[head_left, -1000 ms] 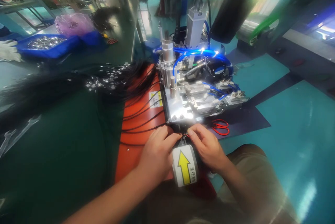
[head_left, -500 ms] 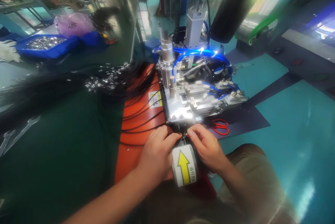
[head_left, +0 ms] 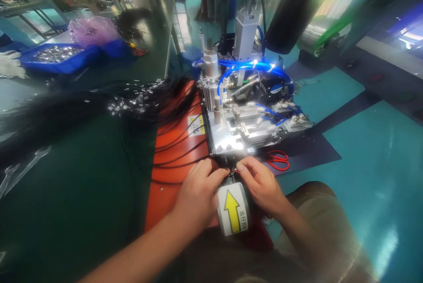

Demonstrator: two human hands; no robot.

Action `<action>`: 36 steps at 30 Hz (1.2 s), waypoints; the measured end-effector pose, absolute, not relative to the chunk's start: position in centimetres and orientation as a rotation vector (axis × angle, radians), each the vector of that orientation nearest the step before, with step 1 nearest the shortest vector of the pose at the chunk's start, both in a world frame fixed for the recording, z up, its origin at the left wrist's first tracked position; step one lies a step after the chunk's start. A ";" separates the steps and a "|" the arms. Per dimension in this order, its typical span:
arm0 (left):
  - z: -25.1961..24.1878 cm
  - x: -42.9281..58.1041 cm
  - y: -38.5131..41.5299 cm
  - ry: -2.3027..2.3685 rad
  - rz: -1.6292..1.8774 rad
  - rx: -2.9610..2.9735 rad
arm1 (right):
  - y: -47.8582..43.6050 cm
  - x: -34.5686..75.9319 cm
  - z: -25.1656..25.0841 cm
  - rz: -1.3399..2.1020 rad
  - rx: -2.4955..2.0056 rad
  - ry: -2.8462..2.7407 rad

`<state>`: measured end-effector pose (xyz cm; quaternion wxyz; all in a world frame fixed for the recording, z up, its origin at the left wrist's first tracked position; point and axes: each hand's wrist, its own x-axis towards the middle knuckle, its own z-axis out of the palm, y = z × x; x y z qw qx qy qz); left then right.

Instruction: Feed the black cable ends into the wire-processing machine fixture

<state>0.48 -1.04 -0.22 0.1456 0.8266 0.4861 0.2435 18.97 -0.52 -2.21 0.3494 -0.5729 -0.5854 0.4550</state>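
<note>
Metal machine sits dead centre on the orange-red plate, bright under the light, and I have both hands right at its near edge. The left hand comes in over the plate, fingers bent, thumb reaching to a small dark fitting just below that edge. Across from it, I've got the right hand with thumb and forefinger drawn close at the same spot. Are they gripping anything? I cannot tell for either hand; whatever lies at the fingertips is too small and dark from where I sit. Between my wrists, a white label shows its yellow arrow pointing up towards the machine. Blue tubes arch over the metalwork, and black cables run across the plate past a warning sticker. Beyond the right hand, I spot red-handled scissors near the machine. Over on the dark green table, I see two wrenches lying side by side, and farther back a blue tray full of small shiny pieces, a pink bag just behind it.
</note>
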 end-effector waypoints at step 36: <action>0.0 0.5 -1.0 1.374 0.641 2.405 | -1.5 20.3 -1.4 0.940 -1.379 -1.635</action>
